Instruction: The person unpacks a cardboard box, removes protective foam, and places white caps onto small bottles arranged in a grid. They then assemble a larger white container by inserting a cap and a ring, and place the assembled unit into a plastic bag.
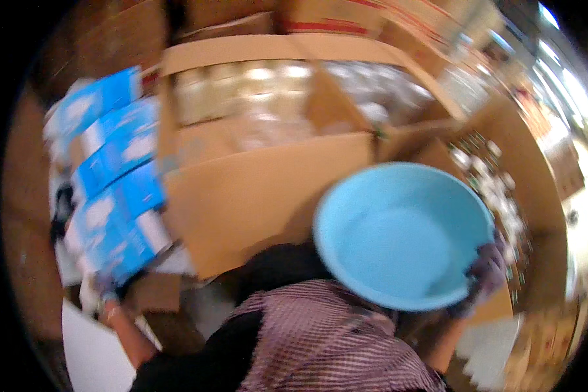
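Cardboard cartons (261,202) crowd the blue basin (402,238) the right fingers (492,262) grip; whether left fingers (103,281) hold blue packs (119,158) is unclear.

A round, light-blue basin (400,243) with a smooth, rolled-looking rim is at the near right, its open mouth facing up, gripped at its right edge. At the left, blue-and-white packets (111,219) lie overlapping in an uneven row running near to far, their print blurred.
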Demonstrator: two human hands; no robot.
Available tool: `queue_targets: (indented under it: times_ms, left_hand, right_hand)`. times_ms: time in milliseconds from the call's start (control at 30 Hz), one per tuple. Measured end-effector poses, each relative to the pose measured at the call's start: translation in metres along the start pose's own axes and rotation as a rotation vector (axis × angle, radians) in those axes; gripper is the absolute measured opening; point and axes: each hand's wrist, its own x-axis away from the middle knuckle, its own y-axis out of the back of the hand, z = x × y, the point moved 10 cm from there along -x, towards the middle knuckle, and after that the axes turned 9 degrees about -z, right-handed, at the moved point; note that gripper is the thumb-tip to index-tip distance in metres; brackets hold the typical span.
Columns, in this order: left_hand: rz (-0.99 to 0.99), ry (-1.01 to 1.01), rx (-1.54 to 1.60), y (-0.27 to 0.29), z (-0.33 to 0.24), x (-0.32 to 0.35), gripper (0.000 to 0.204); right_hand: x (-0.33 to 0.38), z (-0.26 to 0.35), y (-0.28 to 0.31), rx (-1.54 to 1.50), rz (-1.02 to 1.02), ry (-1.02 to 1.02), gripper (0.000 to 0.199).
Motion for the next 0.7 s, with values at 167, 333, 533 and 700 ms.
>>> queue_targets:
  times_ms: [167,333,533,700]
  left_hand:
    - [0.090,-0.296,1.021,0.224,-0.327,0.021,0.035]
    - [1.148,-0.678,1.573,0.257,-0.590,0.262,0.042]
    - [2.227,-0.616,1.439,0.304,-0.678,0.420,0.056]
    - [0.958,-1.835,1.591,0.342,-0.810,0.402,0.037]
  right_hand:
    - [0.004,-0.018,0.030,-0.003,0.040,-0.116,0.020]
    - [0.057,-0.052,0.073,0.134,-0.110,-0.388,0.018]
    - [0.228,-0.106,0.096,-0.037,-0.458,-1.302,0.093]
    - [0.231,-0.075,0.156,-0.280,-0.517,-1.283,0.085]
